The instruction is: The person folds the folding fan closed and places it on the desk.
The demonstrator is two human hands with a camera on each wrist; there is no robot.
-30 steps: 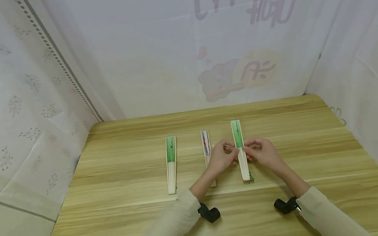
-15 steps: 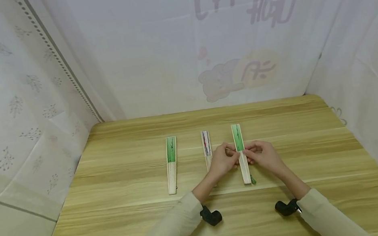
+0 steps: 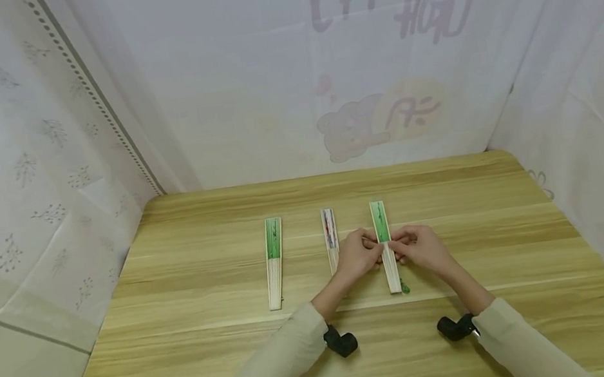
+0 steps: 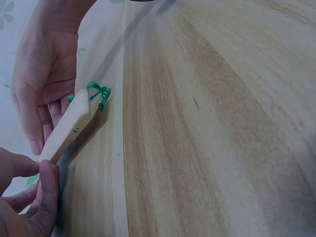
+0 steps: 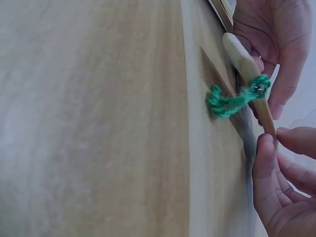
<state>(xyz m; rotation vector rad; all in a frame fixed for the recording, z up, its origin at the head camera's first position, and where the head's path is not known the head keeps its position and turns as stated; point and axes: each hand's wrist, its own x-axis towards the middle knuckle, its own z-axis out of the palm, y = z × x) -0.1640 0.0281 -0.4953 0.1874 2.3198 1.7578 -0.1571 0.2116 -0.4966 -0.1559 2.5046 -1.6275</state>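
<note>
A folded hand fan (image 3: 380, 222) with a green leaf and pale wooden ribs lies lengthwise between my two hands, with a green cord loop (image 5: 232, 101) at its near end. My left hand (image 3: 355, 255) pinches its left edge near the middle. From the other side, my right hand (image 3: 420, 245) pinches the right edge at the same height. In the left wrist view the fan's end (image 4: 74, 123) seems slightly above the wood, its shadow beside it. A folded fan with a white, red and blue pattern (image 3: 330, 230) lies just left, partly hidden by my left hand and wrist.
Another folded green fan (image 3: 275, 264) lies farther left on the wooden table (image 3: 187, 362). A black wrist camera (image 3: 341, 341) sticks out from the left sleeve, and another camera (image 3: 456, 328) from the right one. Patterned white cloth (image 3: 239, 80) hangs behind and at both sides.
The held fan has shifted a little toward me, and its far end now lies about level with the other two fans. Both hands moved with it and kept their pinch.
</note>
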